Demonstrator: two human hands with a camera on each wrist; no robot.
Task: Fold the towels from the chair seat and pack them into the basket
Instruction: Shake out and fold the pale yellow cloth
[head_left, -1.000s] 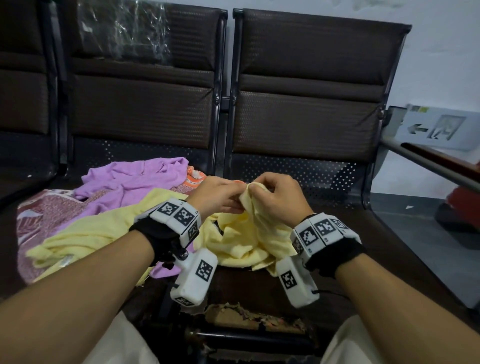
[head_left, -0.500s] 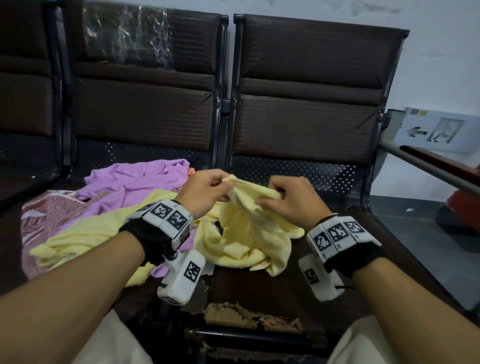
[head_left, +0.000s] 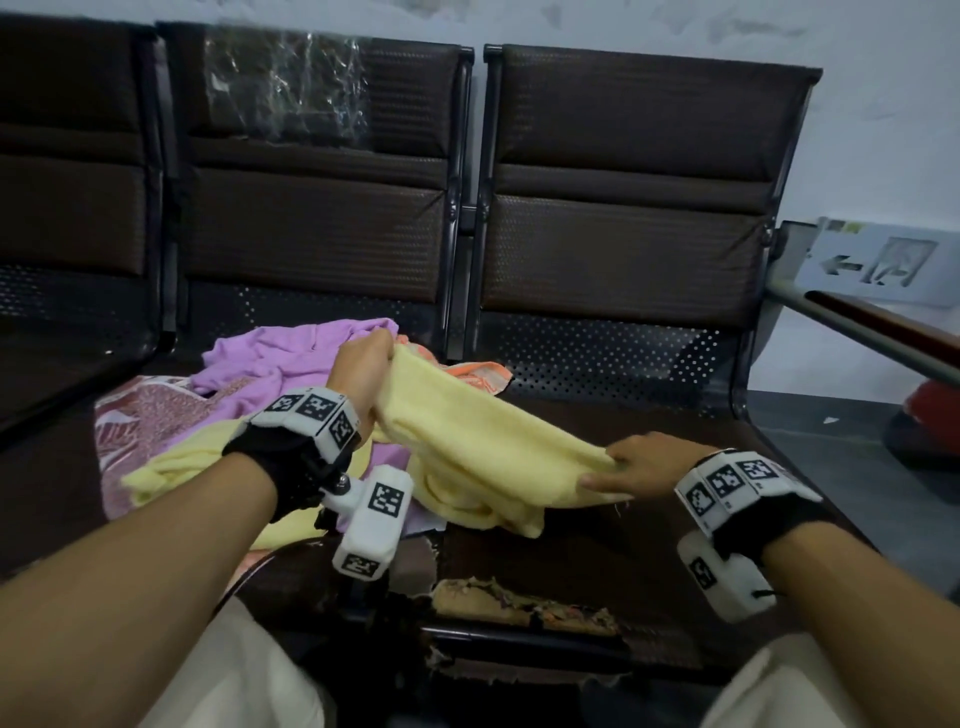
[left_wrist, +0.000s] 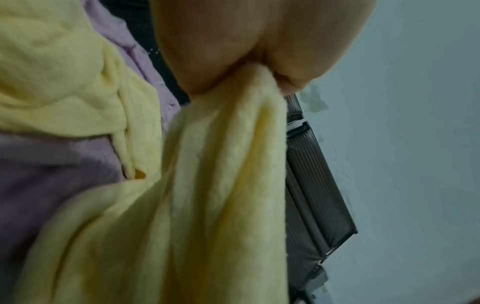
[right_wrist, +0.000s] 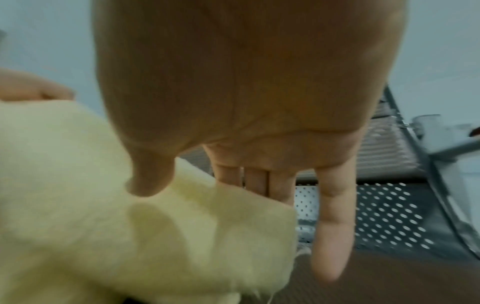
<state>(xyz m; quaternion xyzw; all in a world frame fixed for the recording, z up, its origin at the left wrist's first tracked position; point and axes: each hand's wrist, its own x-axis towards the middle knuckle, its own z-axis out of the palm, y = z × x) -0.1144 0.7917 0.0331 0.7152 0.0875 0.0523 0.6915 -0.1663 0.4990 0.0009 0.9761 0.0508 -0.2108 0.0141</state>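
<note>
A pale yellow towel (head_left: 483, 441) is stretched between my two hands above the dark chair seat (head_left: 649, 415). My left hand (head_left: 366, 364) grips one corner of it, raised at the left; in the left wrist view the yellow towel (left_wrist: 221, 185) hangs from the left hand's (left_wrist: 259, 70) closed fingers. My right hand (head_left: 623, 467) pinches the opposite corner lower at the right; in the right wrist view the thumb (right_wrist: 150, 176) presses the yellow towel (right_wrist: 130, 226) against the fingers. A second yellow towel (head_left: 176, 462), a purple towel (head_left: 291, 353), an orange one (head_left: 478, 374) and a patterned red one (head_left: 140, 415) lie heaped behind. No basket is in view.
Dark chair backs (head_left: 623, 182) stand behind the seats, one with plastic wrap (head_left: 280, 83). The seat's front edge is torn (head_left: 519, 603). A metal armrest (head_left: 857, 332) runs at the right, with a sign (head_left: 878, 265) beyond it.
My hands have pulled apart, left up and back, right down to the right. The bunched yellow towel is now drawn out between them.
</note>
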